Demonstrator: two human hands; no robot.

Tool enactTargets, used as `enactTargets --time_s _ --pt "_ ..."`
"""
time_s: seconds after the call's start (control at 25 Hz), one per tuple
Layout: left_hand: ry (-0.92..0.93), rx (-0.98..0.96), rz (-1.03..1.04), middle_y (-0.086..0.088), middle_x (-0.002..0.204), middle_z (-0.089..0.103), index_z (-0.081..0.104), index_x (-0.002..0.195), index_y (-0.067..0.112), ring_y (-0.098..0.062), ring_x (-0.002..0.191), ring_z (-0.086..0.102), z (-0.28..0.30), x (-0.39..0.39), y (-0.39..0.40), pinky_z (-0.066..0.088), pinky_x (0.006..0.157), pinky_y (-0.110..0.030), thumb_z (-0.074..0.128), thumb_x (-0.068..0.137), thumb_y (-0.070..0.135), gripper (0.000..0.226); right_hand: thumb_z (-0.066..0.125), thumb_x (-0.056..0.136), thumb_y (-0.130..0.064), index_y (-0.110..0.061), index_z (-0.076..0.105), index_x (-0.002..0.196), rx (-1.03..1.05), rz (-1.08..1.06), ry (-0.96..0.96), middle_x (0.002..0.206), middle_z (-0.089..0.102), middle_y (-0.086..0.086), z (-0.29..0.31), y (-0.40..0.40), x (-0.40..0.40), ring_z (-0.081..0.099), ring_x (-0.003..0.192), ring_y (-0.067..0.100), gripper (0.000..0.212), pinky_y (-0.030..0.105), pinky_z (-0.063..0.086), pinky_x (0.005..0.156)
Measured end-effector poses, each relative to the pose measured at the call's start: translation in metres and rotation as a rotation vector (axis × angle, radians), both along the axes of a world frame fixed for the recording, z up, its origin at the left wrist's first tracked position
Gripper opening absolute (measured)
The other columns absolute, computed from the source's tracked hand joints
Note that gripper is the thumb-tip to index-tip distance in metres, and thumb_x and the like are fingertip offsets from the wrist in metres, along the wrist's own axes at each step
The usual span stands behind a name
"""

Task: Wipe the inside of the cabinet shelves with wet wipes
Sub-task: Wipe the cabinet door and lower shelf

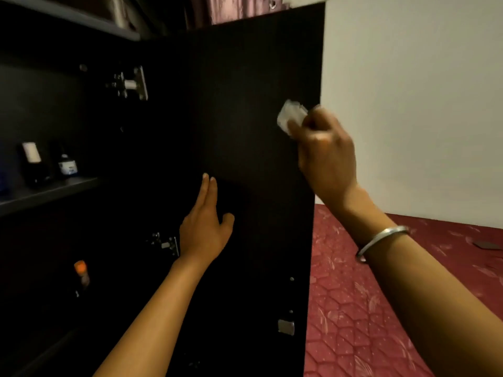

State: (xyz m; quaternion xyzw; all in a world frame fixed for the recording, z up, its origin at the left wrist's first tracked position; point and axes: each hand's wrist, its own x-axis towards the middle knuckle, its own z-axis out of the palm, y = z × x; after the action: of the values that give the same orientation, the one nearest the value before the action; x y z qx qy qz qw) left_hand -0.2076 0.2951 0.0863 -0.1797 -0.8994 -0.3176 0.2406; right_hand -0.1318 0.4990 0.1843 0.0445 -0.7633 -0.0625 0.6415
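Surroundings: a bed with a dark red quilted cover lies to the right of the open cabinet; a pale wall rises behind it, and a pinkish curtain shows above the door's top edge.
In the way: the open cabinet door, dark and swung outward, fills the middle of the view and hides part of the cabinet's inside.
Shelf: a dark shelf at left carries two small bottles near its front edge; their labels are too dim to read.
Hardware: metal hinges sit at the door's inner edge, the upper hinge and the lower hinge; a small metal plate is near the door's lower outer edge.
Wet wipe: a crumpled white wet wipe, blurred, lies against the door's inner face close to its outer edge, in the upper half.
Right hand: the right hand has its fingers curled round the wipe and presses it to the door; a metal bangle circles the forearm.
Left hand: the left hand is flat, fingers straight and together, thumb spread, resting on the door's inner face below the middle.
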Motion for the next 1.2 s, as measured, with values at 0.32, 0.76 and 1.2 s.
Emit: enactTargets --time_s 0.32,0.76,1.2 --pt "-0.149 0.353 -0.120 0.013 0.157 0.033 0.044 0.148 0.026 -0.006 0.131 0.046 -0.044 -0.012 -0.044 0.043 0.101 -0.024 0.056 0.097 0.020 0.053 0.053 0.086 -0.018 -0.013 0.073 0.095 0.447 0.088 -0.564 0.095 0.063 0.005 -0.193 -0.036 -0.023 0.060 0.080 0.026 0.023 0.035 0.035 0.070" --pt "-0.613 0.487 -0.114 0.017 0.136 0.048 0.067 0.111 0.033 -0.001 0.104 0.060 -0.208 0.022 -0.121 0.050 0.081 -0.014 0.063 0.096 0.019 0.021 0.010 0.095 -0.019 0.000 -0.013 0.148 0.838 -0.118 -0.919 0.159 -0.015 0.021 -0.263 -0.125 -0.096 -0.027 0.141 0.032 0.061 0.049 -0.023 0.110" --pt "-0.798 0.430 -0.152 0.014 0.141 0.041 0.069 0.113 0.020 -0.002 0.101 0.063 -0.268 0.025 -0.140 0.051 0.085 -0.014 0.059 0.097 0.018 0.019 0.045 0.085 -0.026 -0.014 0.071 0.116 0.789 0.093 -0.743 0.134 0.046 0.012 -0.273 -0.181 -0.181 0.042 0.116 0.032 0.041 0.040 0.034 0.094"
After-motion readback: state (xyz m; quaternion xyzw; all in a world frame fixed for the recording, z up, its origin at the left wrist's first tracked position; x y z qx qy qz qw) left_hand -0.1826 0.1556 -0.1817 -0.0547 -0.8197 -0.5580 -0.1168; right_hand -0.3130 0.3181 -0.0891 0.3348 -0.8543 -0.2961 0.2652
